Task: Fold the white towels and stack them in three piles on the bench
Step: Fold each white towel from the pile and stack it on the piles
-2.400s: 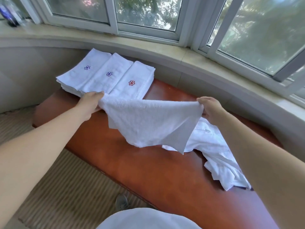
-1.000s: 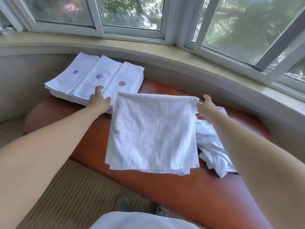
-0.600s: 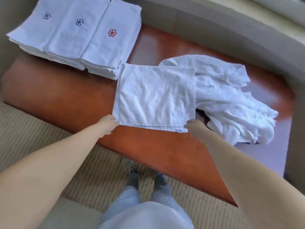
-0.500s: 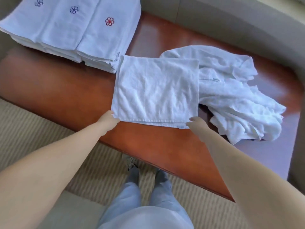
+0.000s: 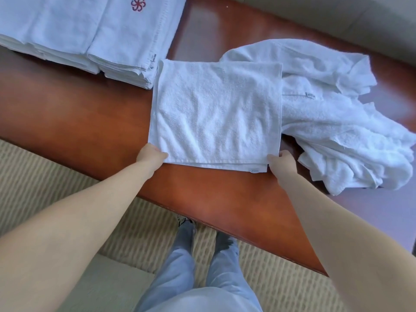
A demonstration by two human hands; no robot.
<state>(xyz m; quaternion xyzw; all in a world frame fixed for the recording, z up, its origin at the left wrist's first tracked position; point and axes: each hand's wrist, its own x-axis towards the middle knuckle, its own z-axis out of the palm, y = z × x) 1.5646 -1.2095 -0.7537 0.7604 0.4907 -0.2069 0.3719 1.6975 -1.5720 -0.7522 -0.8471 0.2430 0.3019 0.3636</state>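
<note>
left hand (image 5: 151, 154), right hand (image 5: 281, 160), pinching folded towel (image 5: 216, 113) near corners, bench (image 5: 74, 118)

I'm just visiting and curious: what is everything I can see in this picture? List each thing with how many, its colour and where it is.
folded towel: one, white, flat on the bench centre, small label at its near right corner
towel stacks: two in view, white, far left on the bench; the right one bears a red flower emblem
unfolded towels: a crumpled heap, count unclear, white, right of the folded towel
bench: one, glossy reddish brown, across the middle
rug: beige, ribbed, on the floor below the bench
trousers: light blue, bottom centre, dark shoes beneath
left hand: grips the folded towel's near left corner
right hand: grips its near right corner
</note>
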